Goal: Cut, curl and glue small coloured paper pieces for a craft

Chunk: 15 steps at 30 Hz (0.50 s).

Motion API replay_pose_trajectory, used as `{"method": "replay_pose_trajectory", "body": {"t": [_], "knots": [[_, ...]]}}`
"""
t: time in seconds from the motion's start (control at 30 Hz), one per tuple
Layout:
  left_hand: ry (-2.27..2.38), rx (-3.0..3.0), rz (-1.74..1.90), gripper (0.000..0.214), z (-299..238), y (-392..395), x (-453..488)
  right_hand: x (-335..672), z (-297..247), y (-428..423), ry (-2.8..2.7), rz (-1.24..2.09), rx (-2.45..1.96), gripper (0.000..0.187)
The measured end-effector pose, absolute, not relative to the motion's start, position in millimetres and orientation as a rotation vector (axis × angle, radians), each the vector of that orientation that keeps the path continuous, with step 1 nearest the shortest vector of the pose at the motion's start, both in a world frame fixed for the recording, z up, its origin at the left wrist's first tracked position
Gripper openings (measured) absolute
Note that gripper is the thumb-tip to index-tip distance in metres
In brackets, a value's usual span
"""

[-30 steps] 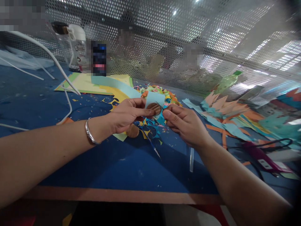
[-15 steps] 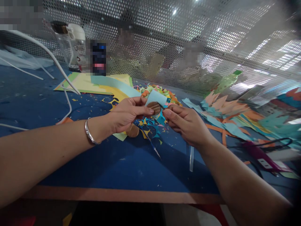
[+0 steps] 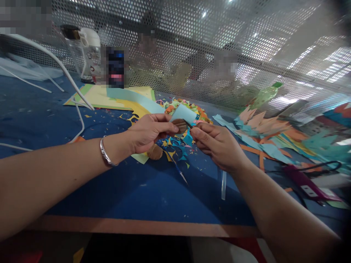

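Note:
My left hand [image 3: 149, 131] is closed in a pinch on a light blue paper piece [image 3: 184, 114] with a brown cardboard disc [image 3: 179, 125] against it, held above the blue table [image 3: 131, 190]. My right hand [image 3: 215, 142] is closed around a small dark tool whose tip meets the disc's right edge; most of the tool is hidden in the fingers. A silver bracelet [image 3: 105, 153] is on my left wrist. A second brown disc [image 3: 155, 152] lies on the table just below my left hand.
Coloured paper scraps [image 3: 175, 149] and cut shapes [image 3: 260, 128] litter the table. Yellow and green sheets [image 3: 104, 96] lie at the back left beside a clear bottle [image 3: 85, 54]. White cables [image 3: 68, 84] cross the left side. A purple glue gun [image 3: 307, 179] lies right. Perforated mesh screens the back.
The blue paper piece has tilted and shifted slightly right in my left hand, and the disc is more covered by it. Both hands stay almost in place.

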<state>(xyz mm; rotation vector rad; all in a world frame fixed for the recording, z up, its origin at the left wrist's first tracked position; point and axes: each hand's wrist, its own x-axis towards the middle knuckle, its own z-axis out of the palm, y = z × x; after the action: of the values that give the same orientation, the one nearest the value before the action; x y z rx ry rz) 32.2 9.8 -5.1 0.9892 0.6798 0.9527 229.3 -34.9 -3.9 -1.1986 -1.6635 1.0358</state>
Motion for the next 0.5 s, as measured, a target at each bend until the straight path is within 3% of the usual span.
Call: {"method": "replay_pose_trajectory", "body": {"t": [0.5], "knots": [[0.634,0.975,0.950,0.014,-9.0,12.4,32.3,227.2,-2.8,-36.6,-1.562,1.156,-1.185,0.048]]}}
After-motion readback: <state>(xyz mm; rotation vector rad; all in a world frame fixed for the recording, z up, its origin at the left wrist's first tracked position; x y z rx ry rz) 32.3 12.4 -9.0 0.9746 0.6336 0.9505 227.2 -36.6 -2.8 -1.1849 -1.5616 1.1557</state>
